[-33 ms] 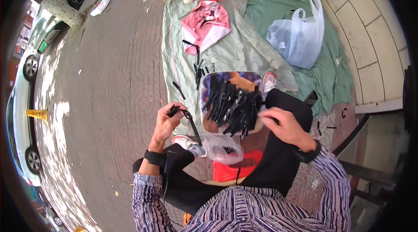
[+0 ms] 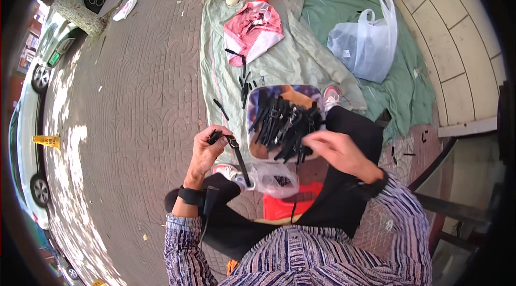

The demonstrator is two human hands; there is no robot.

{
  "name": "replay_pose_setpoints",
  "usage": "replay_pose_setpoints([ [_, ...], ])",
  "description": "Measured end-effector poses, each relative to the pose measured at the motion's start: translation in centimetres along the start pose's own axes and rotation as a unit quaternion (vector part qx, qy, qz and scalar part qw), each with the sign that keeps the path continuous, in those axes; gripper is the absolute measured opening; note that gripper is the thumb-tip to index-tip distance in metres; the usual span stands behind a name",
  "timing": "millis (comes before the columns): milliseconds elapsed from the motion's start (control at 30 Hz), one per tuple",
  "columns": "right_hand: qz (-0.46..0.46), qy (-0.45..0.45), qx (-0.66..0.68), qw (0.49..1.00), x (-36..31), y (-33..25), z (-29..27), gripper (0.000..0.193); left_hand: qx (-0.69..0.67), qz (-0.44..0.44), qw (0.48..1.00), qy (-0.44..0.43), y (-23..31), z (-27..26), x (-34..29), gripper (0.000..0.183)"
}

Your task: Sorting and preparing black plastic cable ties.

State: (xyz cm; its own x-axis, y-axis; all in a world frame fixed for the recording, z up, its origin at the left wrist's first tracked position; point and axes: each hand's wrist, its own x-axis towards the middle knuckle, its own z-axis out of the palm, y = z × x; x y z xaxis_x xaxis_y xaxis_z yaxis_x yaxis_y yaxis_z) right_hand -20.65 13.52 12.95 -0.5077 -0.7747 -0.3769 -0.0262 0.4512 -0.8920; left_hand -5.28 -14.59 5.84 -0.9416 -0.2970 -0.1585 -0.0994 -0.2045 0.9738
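Note:
My left hand pinches a short black strap with a metal buckle; its long end hangs down toward my shoe. On my lap sits a tray with a colourful printed surface, heaped with black straps, some showing metal buckles. My right hand hovers at the right edge of the heap, its fingers stretched toward the straps, slightly blurred, and no held item shows in it.
A clear plastic bag and a red item lie below the tray. Loose black strips and a pink-and-white cloth bag rest on the green sheet. A white plastic bag stands at right, beside a tiled wall.
My right hand has moved left, from beside the tray to over the edge of the strap heap. The left hand keeps its grip on the strap, nearly still.

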Motion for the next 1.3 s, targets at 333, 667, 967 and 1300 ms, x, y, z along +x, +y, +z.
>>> replay_pose_setpoints([
  [333,0.013,-0.171,0.43,0.887,-6.9,-0.2,12.4,0.019,-0.432,-0.063,0.9,-0.012,-1.0,9.7,-13.6,0.048],
  [667,-0.001,-0.071,0.296,0.952,-7.2,4.9,16.4,0.017,-0.405,-0.112,0.901,0.103,-6.4,12.8,-17.1,0.044],
  [967,-0.079,-0.026,0.243,0.966,-4.2,6.7,17.8,0.028,-0.462,-0.191,0.856,0.135,-6.5,13.3,-15.1,0.026],
  [1300,0.149,-0.226,0.363,0.892,0.1,3.8,11.3,0.034,-0.079,-0.143,0.984,0.077,4.5,-4.2,-4.1,0.028],
])
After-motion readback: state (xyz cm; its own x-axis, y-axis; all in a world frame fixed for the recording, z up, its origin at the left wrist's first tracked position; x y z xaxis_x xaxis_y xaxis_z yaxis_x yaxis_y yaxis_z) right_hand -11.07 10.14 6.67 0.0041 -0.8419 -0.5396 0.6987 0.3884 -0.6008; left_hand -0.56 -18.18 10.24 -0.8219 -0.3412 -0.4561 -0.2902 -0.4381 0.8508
